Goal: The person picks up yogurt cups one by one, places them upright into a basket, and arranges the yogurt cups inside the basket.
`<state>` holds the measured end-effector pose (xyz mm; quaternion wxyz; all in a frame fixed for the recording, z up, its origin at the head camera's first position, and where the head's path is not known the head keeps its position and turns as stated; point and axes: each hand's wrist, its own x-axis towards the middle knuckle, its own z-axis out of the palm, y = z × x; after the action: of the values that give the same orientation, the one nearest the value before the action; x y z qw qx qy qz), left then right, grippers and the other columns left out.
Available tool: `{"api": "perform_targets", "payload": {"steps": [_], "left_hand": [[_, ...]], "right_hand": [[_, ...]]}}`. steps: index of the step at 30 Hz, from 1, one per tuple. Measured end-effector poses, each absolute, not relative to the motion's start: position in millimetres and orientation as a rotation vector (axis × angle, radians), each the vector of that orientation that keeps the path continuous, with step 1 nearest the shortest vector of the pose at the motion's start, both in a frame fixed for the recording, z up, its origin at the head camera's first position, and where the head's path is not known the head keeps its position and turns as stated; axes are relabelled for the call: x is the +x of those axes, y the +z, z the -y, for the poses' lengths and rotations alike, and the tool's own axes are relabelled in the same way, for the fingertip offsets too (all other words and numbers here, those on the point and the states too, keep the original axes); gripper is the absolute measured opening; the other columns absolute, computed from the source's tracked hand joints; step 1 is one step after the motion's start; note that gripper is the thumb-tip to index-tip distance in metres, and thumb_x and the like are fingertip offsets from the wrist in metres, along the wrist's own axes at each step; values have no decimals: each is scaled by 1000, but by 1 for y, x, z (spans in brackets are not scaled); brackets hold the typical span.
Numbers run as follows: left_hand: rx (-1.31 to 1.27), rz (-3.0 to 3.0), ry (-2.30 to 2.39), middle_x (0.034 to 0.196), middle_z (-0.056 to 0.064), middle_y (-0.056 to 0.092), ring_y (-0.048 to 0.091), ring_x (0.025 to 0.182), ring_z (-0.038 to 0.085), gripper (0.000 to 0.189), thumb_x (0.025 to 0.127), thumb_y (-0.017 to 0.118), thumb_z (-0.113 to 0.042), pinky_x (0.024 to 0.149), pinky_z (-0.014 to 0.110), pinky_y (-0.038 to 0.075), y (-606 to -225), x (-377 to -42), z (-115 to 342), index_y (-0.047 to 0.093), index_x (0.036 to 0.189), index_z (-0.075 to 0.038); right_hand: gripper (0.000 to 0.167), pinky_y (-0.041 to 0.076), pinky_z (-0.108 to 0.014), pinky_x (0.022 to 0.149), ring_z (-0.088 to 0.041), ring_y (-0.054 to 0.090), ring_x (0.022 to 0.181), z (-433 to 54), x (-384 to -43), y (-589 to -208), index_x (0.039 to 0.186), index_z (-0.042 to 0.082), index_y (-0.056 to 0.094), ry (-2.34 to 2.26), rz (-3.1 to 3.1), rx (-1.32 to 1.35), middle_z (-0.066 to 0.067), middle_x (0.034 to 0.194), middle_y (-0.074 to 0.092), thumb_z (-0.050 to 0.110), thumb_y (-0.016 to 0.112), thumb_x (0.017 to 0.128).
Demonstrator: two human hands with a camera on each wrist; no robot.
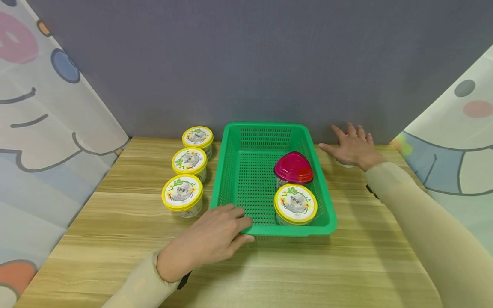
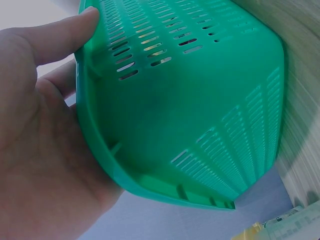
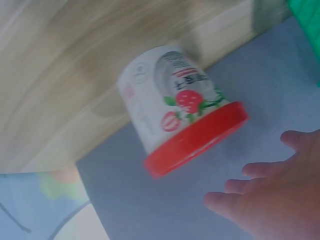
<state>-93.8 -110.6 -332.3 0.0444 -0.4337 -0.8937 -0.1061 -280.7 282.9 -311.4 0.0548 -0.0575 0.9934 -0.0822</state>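
My left hand (image 1: 209,235) holds the near left corner of a green plastic basket (image 1: 219,179), thumb and fingers on either side of its rim in the left wrist view. Inside the basket, along its right side, stand a tub with a magenta lid (image 1: 293,167) and a tub with a yellow lid (image 1: 295,204). To the right of the basket my right hand (image 1: 352,147) reaches with fingers spread over a white tub with a red lid and strawberry print (image 3: 175,100). A gap shows between that hand and the tub in the right wrist view.
Left of the basket, several yellow-lidded tubs stand in a row: a near one (image 1: 182,194), a middle one (image 1: 189,163) and a far one (image 1: 198,139). A grey panel (image 1: 250,64) rises behind the wooden table (image 1: 127,222). Cartoon-printed curtains (image 1: 50,141) hang at both sides.
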Motion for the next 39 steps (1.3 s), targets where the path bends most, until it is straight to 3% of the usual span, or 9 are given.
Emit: {"api": "perform_targets", "payload": {"steps": [16, 24, 32, 39], "left_hand": [[-1325, 2733, -320, 78, -10, 44, 44, 73, 10, 22, 97, 69, -36, 71, 29, 45, -333, -94, 110, 60, 87, -20], [-1328, 2727, -311, 79, -10, 44, 45, 73, 10, 22, 97, 69, -37, 71, 30, 45, -333, -94, 110, 60, 87, -20], [-1323, 2752, -327, 79, -10, 44, 45, 74, 10, 20, 98, 68, -37, 75, 31, 47, -333, -94, 110, 61, 88, -20], [-1319, 2749, -328, 79, -10, 44, 45, 74, 10, 20, 98, 68, -37, 74, 31, 47, -334, -94, 110, 62, 89, -20]], "right_hand": [[95, 9, -78, 107, -69, 5, 138, -307, -289, -323, 162, 8, 12, -270, -3034, -16, -43, 155, 5, 74, 32, 97], [98, 10, -80, 106, -72, 3, 137, -317, -294, -325, 162, 7, 7, -285, -2984, -22, -46, 154, 1, 77, 28, 96], [90, 18, -80, 102, -71, 11, 132, -323, -296, -325, 161, 2, 10, -350, -2920, -51, -46, 152, 7, 66, 30, 101], [79, 26, -79, 95, -66, 18, 125, -325, -298, -323, 157, 2, 19, -359, -2911, -35, -49, 143, 19, 53, 42, 101]]}}
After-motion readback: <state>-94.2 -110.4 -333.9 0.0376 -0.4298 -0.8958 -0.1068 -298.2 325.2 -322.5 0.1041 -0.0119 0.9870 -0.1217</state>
